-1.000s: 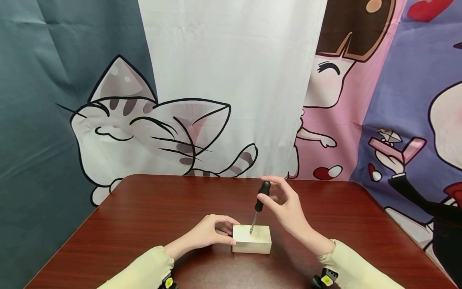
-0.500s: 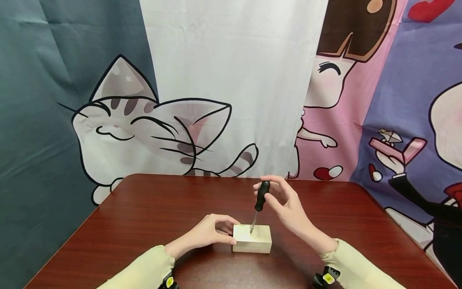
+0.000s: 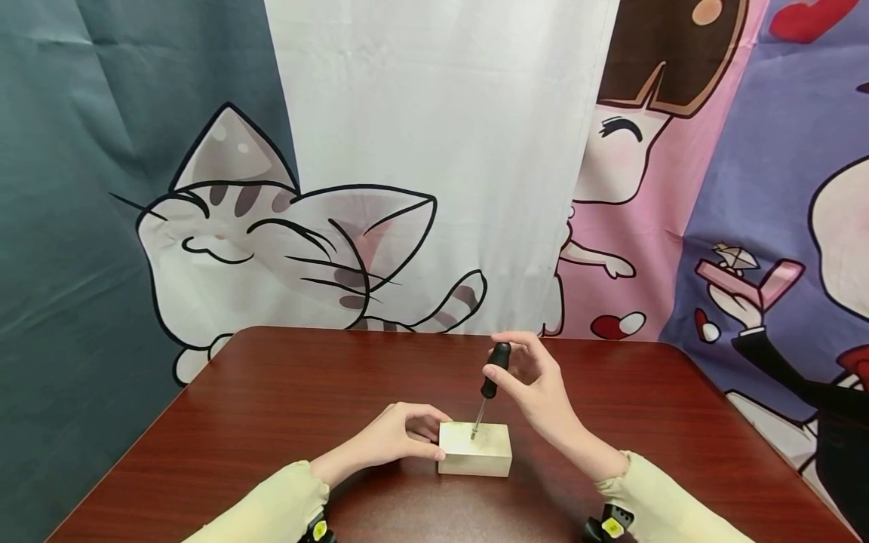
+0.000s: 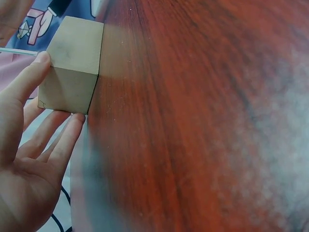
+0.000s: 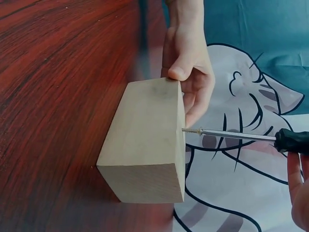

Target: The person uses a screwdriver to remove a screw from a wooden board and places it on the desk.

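Observation:
A pale wooden block (image 3: 475, 449) lies on the table in the head view. My left hand (image 3: 390, 437) grips its left end, thumb on the near face and fingers round the far side, as the left wrist view also shows for the block (image 4: 72, 67). A screwdriver (image 3: 495, 371) with a black handle and metal shaft stands on the block's top, leaning slightly right. My right hand (image 3: 539, 385) holds the handle between thumb and fingers, index finger over its end. In the right wrist view, a small brass-coloured screw (image 5: 191, 130) sits between the shaft tip and the block.
The reddish-brown table (image 3: 305, 377) spreads around the block. Behind it hangs a cartoon-printed cloth (image 3: 434, 151) with a cat and figures. Each wrist wears a dark strapped device, such as the right wrist device (image 3: 611, 524).
My right thumb and fingers have shifted round the screwdriver handle: the thumb moved right, then back to the left. The block and my left hand stay in place.

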Action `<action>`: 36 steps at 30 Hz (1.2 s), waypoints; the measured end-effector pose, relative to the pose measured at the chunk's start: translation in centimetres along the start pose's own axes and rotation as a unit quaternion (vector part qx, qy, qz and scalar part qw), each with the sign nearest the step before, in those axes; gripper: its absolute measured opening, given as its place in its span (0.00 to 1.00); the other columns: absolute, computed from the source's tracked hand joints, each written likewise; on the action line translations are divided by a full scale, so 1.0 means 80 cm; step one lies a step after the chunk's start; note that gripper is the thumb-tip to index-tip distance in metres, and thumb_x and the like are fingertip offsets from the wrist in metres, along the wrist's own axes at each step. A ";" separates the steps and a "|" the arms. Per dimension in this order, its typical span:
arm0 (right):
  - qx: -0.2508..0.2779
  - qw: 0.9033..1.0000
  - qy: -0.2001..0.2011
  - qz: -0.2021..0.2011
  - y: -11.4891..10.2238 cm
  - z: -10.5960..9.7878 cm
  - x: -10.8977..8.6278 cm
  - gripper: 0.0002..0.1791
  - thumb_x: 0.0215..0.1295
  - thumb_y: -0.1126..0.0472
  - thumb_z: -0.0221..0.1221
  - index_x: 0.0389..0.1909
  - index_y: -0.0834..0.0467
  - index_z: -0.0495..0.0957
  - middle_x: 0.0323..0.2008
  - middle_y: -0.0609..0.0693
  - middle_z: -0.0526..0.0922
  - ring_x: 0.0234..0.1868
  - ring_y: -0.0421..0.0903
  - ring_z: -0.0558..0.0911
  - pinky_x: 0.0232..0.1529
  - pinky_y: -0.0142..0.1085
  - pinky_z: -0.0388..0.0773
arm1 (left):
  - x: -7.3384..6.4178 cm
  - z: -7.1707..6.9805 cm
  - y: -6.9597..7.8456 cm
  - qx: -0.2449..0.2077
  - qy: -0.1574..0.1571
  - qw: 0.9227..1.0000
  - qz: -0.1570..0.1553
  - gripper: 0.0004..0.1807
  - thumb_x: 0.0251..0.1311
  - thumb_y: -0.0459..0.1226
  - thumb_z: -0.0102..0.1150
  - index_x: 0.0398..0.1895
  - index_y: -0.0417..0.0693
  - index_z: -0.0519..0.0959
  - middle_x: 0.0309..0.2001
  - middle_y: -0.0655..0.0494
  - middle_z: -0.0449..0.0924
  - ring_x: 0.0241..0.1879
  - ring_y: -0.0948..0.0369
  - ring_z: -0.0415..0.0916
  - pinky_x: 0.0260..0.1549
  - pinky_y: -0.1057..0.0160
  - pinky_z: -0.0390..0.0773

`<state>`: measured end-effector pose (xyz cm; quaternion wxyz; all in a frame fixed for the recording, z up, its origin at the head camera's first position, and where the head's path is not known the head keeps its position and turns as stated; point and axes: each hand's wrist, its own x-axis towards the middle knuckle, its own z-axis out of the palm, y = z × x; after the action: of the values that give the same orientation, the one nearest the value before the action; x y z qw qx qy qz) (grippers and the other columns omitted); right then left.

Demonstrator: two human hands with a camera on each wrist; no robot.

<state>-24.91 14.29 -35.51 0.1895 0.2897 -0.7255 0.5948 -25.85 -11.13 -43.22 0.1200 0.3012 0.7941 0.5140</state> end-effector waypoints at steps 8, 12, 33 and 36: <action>-0.005 1.000 -0.013 0.004 0.000 -0.004 0.001 0.23 0.61 0.69 0.66 0.57 0.55 0.76 0.39 0.48 0.86 0.32 0.44 0.85 0.36 0.34 0.83 | 0.000 0.001 -0.002 -0.002 0.002 1.000 -0.013 0.22 0.51 0.41 0.75 0.51 0.57 0.83 0.43 0.53 0.86 0.42 0.62 0.85 0.43 0.70 0.84; -0.008 0.999 -0.029 0.018 0.000 -0.007 0.001 0.24 0.63 0.65 0.65 0.60 0.52 0.75 0.45 0.46 0.87 0.42 0.42 0.87 0.44 0.33 0.84 | 0.000 0.001 -0.001 -0.003 0.002 1.000 -0.008 0.22 0.51 0.41 0.75 0.51 0.55 0.83 0.43 0.51 0.86 0.42 0.62 0.85 0.43 0.69 0.84; -0.027 0.999 -0.021 -0.015 0.001 -0.001 -0.005 0.25 0.61 0.67 0.66 0.59 0.55 0.72 0.43 0.52 0.81 0.35 0.41 0.83 0.35 0.31 0.82 | 0.002 0.002 -0.002 -0.013 0.003 1.000 -0.011 0.21 0.50 0.41 0.76 0.50 0.56 0.83 0.43 0.53 0.86 0.42 0.60 0.85 0.43 0.69 0.84; -0.016 1.000 -0.024 -0.005 0.000 -0.002 -0.005 0.25 0.62 0.67 0.66 0.58 0.53 0.72 0.36 0.54 0.82 0.28 0.42 0.83 0.29 0.32 0.80 | 0.002 0.002 -0.002 -0.015 0.002 1.000 -0.012 0.21 0.50 0.40 0.76 0.50 0.56 0.83 0.43 0.53 0.86 0.42 0.60 0.85 0.43 0.69 0.84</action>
<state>-24.64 14.49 -35.72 0.1796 0.3044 -0.7378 0.5751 -25.98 -11.00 -43.42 0.1291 0.2889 0.7899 0.5253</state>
